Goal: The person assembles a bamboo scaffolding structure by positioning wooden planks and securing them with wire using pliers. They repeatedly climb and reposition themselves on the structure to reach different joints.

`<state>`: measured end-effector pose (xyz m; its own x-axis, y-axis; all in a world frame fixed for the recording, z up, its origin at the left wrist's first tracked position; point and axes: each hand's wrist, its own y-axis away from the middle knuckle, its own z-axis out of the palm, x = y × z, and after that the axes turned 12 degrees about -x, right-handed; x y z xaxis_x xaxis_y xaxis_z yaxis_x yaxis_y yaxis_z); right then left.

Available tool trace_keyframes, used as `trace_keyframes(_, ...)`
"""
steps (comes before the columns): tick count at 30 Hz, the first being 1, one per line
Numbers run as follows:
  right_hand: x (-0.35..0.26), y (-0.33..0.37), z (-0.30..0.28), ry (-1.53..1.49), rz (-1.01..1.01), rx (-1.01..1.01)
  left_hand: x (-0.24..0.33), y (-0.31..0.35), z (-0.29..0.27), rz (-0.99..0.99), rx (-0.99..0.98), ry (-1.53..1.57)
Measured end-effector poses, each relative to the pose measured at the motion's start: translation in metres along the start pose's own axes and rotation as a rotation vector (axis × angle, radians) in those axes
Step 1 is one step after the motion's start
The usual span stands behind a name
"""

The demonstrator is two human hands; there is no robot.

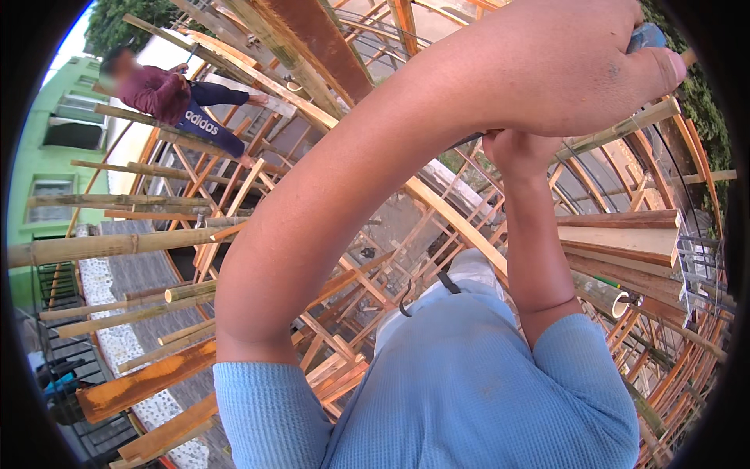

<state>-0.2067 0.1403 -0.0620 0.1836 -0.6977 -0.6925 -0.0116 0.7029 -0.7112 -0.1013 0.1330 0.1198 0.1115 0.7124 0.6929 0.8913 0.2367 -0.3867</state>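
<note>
My left arm sweeps across the upper middle, and its hand is at the upper right. Its fingers are curled out of sight, with the thumb against a blue, see-through thing that shows only in part. Just below that wrist is my right hand, closed and partly covered by the left forearm. A thin dark edge shows beside it; I cannot make out what the right hand holds. A pale wooden strip runs slantwise behind my arms.
Bamboo poles and wooden planks make a framework all around and below me. On the upper left a person in a maroon top stands on the poles. Stacked boards lie at the right. A green building rises at the far left.
</note>
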Motion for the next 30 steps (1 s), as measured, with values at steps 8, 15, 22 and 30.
trace_keyframes(8,-0.013,-0.025,0.079,-0.027,-0.029,-0.096,0.000,0.060,-0.011,-0.120,0.256,0.316)
trace_keyframes(15,-0.036,-0.013,0.210,0.118,0.044,-0.319,0.057,0.212,-0.015,-0.074,0.687,0.238)
trace_keyframes(22,-0.057,0.032,0.241,0.100,0.053,-0.564,0.090,0.236,0.024,0.026,0.567,0.214)
trace_keyframes(30,-0.045,-0.041,0.047,-0.081,0.250,-0.069,0.037,0.204,0.009,-0.140,0.949,-0.171)
